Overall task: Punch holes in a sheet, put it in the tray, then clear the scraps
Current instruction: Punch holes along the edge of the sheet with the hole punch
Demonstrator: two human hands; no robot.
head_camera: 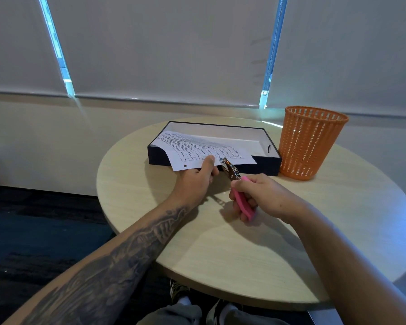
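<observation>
Just left of frame centre, the left hand (pixel 196 178) is pinching the near edge of the printed sheet (pixel 203 150), which is lying partly over the dark tray (pixel 271 164). Right of it, the right hand (pixel 260 198) is wrapping its fingers around the pink-handled hole punch (pixel 237 186), its metal head touching the sheet's edge. At centre right, the orange basket (pixel 311 143) is standing beside the tray on the round table (pixel 244 249).

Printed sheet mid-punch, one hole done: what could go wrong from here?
1. The printed white sheet is pinched only by the left hand at its near edge, draped over the black tray; it may shift, misplacing the hole.
2. The pink-handled metal hole punch in the right hand bites close to the left thumb.
3. Scraps may drop on the round wooden table, not the orange mesh bin.
</observation>
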